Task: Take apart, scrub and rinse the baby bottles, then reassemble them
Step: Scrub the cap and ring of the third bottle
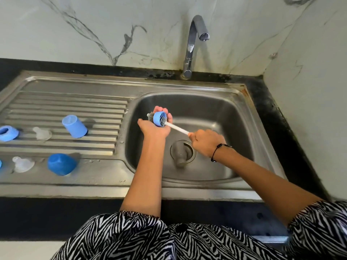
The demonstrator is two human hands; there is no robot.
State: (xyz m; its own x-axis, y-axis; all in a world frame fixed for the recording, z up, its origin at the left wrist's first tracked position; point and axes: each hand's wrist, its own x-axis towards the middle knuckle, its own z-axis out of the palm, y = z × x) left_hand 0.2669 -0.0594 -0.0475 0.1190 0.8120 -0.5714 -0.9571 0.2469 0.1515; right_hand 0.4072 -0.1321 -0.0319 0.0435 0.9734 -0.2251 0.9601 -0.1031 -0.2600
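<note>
Over the sink basin [234, 117], my left hand [155, 128] grips a blue bottle collar ring [159, 119]. A bottle brush [176, 128] with a white handle passes through the ring, its bristle tip sticking out on the left side. My right hand [203, 142] holds the brush handle's near end. On the drainboard [75, 102] lie two blue caps [74, 126] [61, 164], two clear teats [42, 133] [23, 164] and another blue collar ring [7, 133].
A chrome tap [193, 44] stands behind the basin, with no water running. A grey bottle-shaped thing [180, 153] lies over the drain. A black counter edge and marble walls enclose the sink at the back and right.
</note>
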